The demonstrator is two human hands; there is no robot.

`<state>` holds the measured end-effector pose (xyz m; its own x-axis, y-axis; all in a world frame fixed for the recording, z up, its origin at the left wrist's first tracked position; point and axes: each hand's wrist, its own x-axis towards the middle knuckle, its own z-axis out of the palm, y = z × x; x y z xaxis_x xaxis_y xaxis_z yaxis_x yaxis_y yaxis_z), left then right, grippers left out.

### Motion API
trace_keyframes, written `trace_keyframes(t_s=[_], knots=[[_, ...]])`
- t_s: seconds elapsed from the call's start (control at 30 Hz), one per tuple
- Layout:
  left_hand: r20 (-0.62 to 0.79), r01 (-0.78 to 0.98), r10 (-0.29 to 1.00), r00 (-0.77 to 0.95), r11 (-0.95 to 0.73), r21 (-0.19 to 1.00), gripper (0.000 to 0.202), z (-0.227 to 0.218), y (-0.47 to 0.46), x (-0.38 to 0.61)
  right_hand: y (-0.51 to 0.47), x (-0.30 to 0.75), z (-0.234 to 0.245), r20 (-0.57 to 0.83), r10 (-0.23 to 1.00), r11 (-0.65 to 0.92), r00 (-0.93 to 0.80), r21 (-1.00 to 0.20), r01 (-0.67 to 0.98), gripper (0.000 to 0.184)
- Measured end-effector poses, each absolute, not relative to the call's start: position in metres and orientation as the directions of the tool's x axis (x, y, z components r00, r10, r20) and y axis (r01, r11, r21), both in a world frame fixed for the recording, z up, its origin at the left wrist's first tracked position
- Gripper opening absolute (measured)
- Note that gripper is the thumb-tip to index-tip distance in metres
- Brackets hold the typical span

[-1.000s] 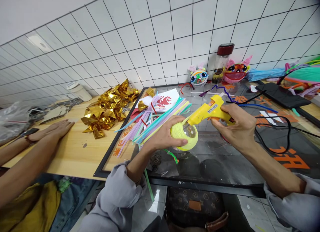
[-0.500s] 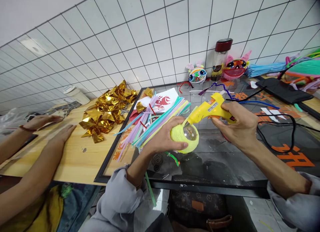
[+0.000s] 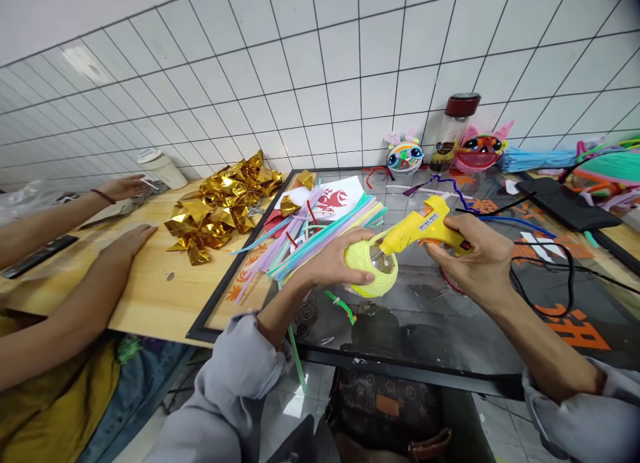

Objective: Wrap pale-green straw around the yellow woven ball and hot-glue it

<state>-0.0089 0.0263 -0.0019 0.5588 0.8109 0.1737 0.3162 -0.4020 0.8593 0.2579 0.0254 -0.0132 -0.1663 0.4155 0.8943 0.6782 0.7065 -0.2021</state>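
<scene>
My left hand (image 3: 345,260) is wrapped round a clear ball (image 3: 376,288) covered in yellow pipe cleaner, with a bare see-through patch left on the side facing up and right. A yellow hot glue gun (image 3: 417,228) is gripped by my right hand (image 3: 475,250). Its nozzle touches or nearly touches the edge between the yellow wrapping and the bare patch; which of the two I cannot tell. Under and beyond my left hand lies a bundle of pastel pipe cleaners (image 3: 327,233). A short green twisted piece (image 3: 341,307) rests on the dark tabletop below the ball.
Gold foil pieces (image 3: 225,200) are heaped to the left, near a co-worker's hands (image 3: 127,240). Two decorated balls (image 3: 404,156) and a lidded bottle (image 3: 450,133) stand by the tiled wall. Black cable (image 3: 570,276) loops at right. A brown bag (image 3: 390,406) sits below the table edge.
The glue gun's nozzle has shifted slightly over the ball's opening, and both hands keep their grips. A co-worker's far hand has reached toward the white cup. The view has tilted a little.
</scene>
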Motion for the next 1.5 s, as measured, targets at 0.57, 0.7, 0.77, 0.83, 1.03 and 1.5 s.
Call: trace_keyframes(t_s=[0.57, 0.7, 0.77, 0.83, 1.03, 1.5], knots=[[0.18, 0.315, 0.817, 0.547, -0.401, 0.86, 0.071, -0.0052, 0.0276, -0.0094, 0.0263, 0.2528, -0.0172, 0.915, 0.387, 0.663, -0.111, -0.193, 0.723, 0.016], [0.174, 0.293, 0.815, 0.552, -0.385, 0.875, 0.071, -0.0052, 0.0275, -0.0097, 0.0275, 0.2536, -0.0183, 0.915, 0.392, 0.65, -0.099, -0.199, 0.734, 0.015], [0.172, 0.298, 0.818, 0.549, -0.384, 0.874, 0.072, -0.0052, 0.0273, -0.0099, 0.0277, 0.2535, -0.0186, 0.914, 0.396, 0.643, -0.092, -0.205, 0.738, 0.015], [0.177, 0.304, 0.82, 0.544, -0.389, 0.87, 0.073, -0.0051, 0.0272, -0.01, 0.0276, 0.2532, -0.0185, 0.918, 0.387, 0.644, -0.093, -0.197, 0.739, 0.016], [0.177, 0.313, 0.814, 0.553, -0.4, 0.861, 0.071, -0.0052, 0.0271, -0.0099, 0.0267, 0.2535, -0.0168, 0.925, 0.361, 0.664, -0.121, -0.164, 0.729, 0.017], [0.17, 0.315, 0.826, 0.537, -0.383, 0.868, 0.073, -0.0044, 0.0262, -0.0091, 0.0251, 0.2574, -0.0138, 0.904, 0.392, 0.684, -0.168, -0.164, 0.71, 0.017]])
